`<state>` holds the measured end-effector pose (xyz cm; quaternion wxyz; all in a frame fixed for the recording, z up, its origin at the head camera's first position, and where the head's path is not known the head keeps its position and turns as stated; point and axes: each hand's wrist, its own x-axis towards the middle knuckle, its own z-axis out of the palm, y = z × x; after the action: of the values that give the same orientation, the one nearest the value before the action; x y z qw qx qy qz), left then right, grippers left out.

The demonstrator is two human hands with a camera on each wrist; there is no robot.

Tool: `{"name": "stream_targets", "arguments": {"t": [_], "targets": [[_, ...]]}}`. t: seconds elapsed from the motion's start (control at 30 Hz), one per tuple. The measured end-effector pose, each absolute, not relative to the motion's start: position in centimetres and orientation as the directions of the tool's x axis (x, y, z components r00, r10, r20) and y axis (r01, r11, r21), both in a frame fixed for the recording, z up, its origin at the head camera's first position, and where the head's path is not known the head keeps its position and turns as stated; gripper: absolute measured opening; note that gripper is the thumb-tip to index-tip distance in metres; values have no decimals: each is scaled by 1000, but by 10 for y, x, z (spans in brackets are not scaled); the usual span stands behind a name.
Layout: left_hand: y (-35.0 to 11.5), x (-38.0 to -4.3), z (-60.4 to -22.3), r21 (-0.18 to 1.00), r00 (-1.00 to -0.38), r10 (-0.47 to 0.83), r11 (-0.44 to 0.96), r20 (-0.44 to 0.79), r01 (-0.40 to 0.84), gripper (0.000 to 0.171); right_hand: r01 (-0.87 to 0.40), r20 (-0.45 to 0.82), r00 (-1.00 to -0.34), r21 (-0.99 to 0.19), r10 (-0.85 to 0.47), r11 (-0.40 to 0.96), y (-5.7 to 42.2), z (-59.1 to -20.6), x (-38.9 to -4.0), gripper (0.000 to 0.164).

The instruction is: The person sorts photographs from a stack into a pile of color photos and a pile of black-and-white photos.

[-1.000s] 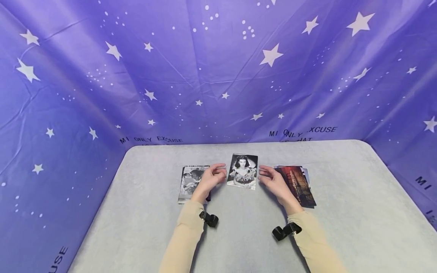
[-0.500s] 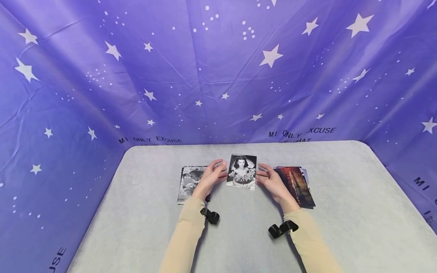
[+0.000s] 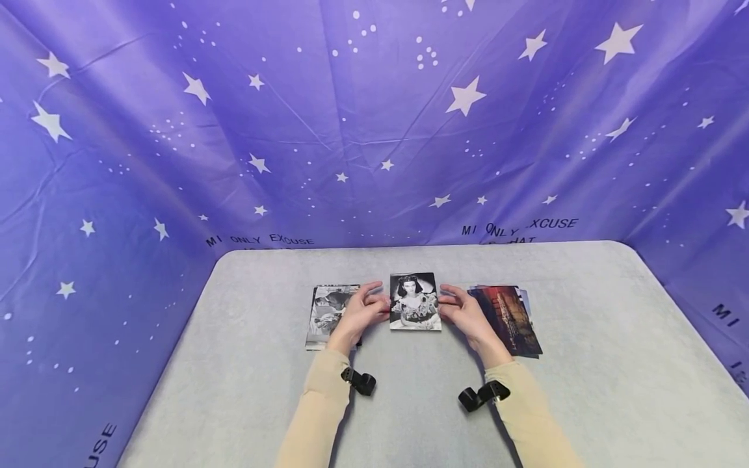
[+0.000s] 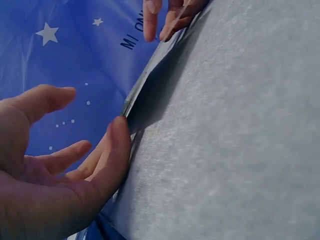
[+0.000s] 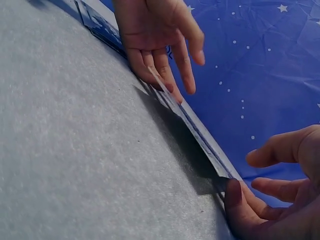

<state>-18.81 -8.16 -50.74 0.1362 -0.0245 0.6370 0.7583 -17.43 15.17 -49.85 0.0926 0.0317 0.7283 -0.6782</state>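
A small stack of photo cards (image 3: pixel 414 302), topped by a black-and-white portrait, is at the middle of the table between the two hands. The left hand (image 3: pixel 359 312) touches its left side. In the left wrist view, a lower finger (image 4: pixel 119 137) meets the stack's edge while the thumb stays apart from it. On the opposite side, the right hand (image 3: pixel 471 318) rests its fingertips against the right edge. From the right wrist, the stack (image 5: pixel 200 142) appears edge-on, slightly raised above the table with a shadow beneath. Neither hand curls round the cards.
A pile of black-and-white photo cards (image 3: pixel 323 325) lies partly under the left forearm's side. Right of the right hand lies another pile, with a dark red picture (image 3: pixel 512 322) on top. A purple star-patterned cloth (image 3: pixel 351 130) hangs behind the grey table (image 3: pixel 415 403).
The middle stack has moved slightly toward the person and turned straight, its skewed edges now lined up. Both hands have followed it and stay at its sides.
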Motion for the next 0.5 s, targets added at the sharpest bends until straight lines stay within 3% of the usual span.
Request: {"name": "stream_targets", "arguments": {"t": [0.5], "targets": [[-82,-175,-514,963,-965,181,-159,-190,-219,64,156,-163,-983,-984,-89,88,147,-500,-166,57]]}}
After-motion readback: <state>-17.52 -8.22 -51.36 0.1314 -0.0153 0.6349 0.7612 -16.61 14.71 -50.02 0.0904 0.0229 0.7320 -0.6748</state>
